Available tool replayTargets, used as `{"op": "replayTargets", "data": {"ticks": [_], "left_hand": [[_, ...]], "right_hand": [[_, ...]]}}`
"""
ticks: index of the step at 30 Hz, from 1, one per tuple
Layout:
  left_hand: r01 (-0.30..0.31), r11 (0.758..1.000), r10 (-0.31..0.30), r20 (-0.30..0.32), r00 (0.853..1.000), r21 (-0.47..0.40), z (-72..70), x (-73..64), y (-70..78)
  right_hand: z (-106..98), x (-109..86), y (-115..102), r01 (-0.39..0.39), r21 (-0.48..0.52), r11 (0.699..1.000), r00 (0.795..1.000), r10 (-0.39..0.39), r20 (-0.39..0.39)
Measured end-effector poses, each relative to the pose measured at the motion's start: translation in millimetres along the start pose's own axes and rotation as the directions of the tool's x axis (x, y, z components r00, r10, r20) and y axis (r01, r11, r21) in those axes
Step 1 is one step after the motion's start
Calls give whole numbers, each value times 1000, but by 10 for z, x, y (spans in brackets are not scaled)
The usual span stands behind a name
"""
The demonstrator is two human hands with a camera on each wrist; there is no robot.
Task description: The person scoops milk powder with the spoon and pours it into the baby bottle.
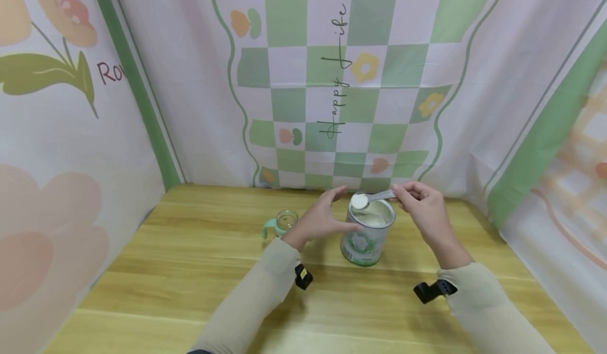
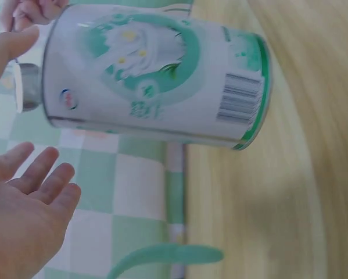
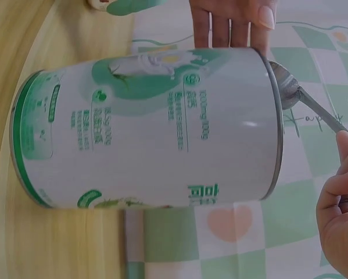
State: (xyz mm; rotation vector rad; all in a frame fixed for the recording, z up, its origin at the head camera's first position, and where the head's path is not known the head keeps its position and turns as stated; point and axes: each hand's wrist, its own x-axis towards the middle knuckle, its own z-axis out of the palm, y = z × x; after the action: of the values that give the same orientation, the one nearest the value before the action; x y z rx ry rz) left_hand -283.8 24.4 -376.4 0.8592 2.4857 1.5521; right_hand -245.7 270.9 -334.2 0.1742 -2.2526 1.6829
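My right hand (image 1: 423, 206) pinches the handle of a metal measuring spoon (image 1: 381, 195). White powder fills the spoon's bowl, which is over the rim of an open milk powder can (image 1: 372, 243), on the left side of its mouth. More pale powder shows inside the can, which stands upright on the table. My left hand (image 1: 322, 218) is spread beside the can's left side, thumb toward the front of the rim and fingers behind. In the left wrist view, the left hand's fingers (image 2: 49, 174) are apart from the can and hold nothing.
A small glass cup (image 1: 287, 220) with a mint-green handle (image 1: 269, 227) stands left of the can, partly hidden by my left hand. The wooden table (image 1: 180, 269) ends at a patterned cloth (image 1: 322, 101) behind, with more hanging cloth at both sides.
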Motion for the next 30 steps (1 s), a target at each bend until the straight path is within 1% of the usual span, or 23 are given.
{"op": "replayTargets", "data": {"ticks": [3, 5, 8, 10, 14, 19, 23, 25, 30], "left_hand": [[-12, 999, 12, -9, 1000, 48, -73, -24, 31], [-18, 997, 19, -14, 1000, 81, -125, -43, 48], [-24, 991, 27, -22, 999, 129, -205, -75, 69], [-18, 989, 23, -29, 999, 144, -261, -108, 81], [-6, 987, 13, -40, 999, 158, -368, -176, 81], [-5, 983, 14, -48, 999, 185, -489, -239, 33], [3, 980, 8, -54, 999, 199, -568, -275, -21], [-1, 980, 12, -56, 998, 197, -601, -292, -50], [0, 981, 9, -48, 999, 194, -671, -370, -151]], "right_hand": [[44, 2, -28, -1, 3, 1000, 1000, 1, 4], [81, 5, -48, -1, 26, 1000, 1000, 1, 8], [144, 12, -68, 14, 41, 999, 1000, -14, 7], [188, 18, -77, 23, 42, 999, 1000, -23, 11], [264, 29, -81, 35, 10, 999, 999, -35, 27], [362, 40, -84, 46, -2, 999, 998, -46, 48], [448, 45, -105, 41, 2, 999, 998, -41, 55], [486, 45, -126, 29, 2, 1000, 998, -29, 64], [582, 49, -155, 30, 2, 1000, 995, -30, 90]]}}
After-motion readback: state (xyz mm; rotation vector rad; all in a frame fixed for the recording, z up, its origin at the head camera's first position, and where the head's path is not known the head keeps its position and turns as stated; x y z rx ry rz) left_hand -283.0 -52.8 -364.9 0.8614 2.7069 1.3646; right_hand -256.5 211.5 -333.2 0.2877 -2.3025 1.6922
